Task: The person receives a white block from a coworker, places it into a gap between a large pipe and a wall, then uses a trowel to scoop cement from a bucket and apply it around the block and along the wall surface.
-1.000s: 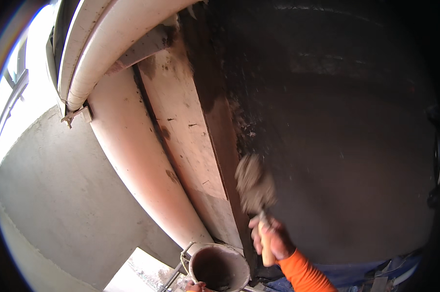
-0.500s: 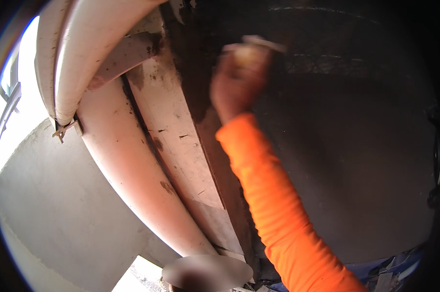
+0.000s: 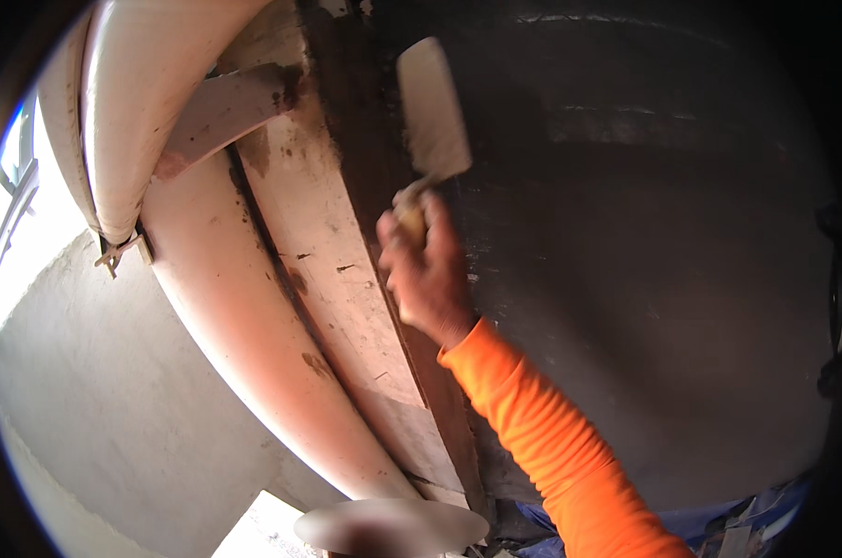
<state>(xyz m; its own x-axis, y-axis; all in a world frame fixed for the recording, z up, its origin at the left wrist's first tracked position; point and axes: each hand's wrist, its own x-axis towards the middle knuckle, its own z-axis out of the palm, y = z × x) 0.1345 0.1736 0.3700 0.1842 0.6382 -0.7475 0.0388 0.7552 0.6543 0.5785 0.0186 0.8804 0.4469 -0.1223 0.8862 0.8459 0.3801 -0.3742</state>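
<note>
My right hand (image 3: pixel 430 279) is clenched on a trowel (image 3: pixel 435 116), blade raised at the left edge of the dark wall (image 3: pixel 644 325); contact is unclear. Much of the wall looks smooth; pale marks (image 3: pixel 474 277) beside my hand seem unfinished. My left hand is out of view.

Harsh daylight from the upper left, window (image 3: pixel 56 206) burnt out to white, pipe (image 3: pixel 244 288) brightly lit, right-hand wall (image 3: pixel 663 307) in deep shadow, slight blur on trowel (image 3: pixel 435 112) and right hand (image 3: pixel 432 279), what may be a bucket (image 3: pixel 393 524) smeared below, edges bowed, rim black.
</note>
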